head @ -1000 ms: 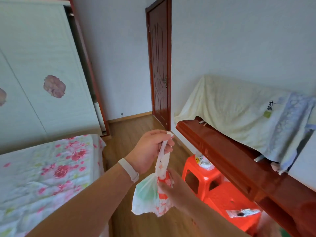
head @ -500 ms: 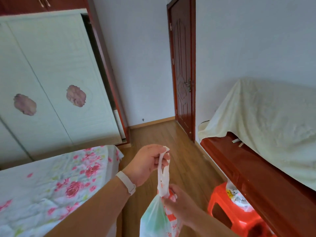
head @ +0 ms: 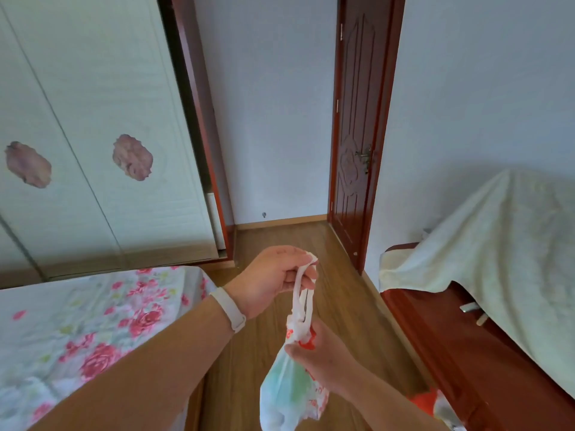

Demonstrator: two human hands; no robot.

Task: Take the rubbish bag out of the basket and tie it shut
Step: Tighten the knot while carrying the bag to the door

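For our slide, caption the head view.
Left hand lifts the rubbish bag by its handles; right hand pinches its neck.

Both forearms are bare, with no sleeves in view down to the bottom edge of the frame. The left hand has a slim, smooth white band worn snugly around the wrist, rounded at its edges and plain on the side that shows. The right hand wears nothing, and its fingers carry no rings where they can be seen.
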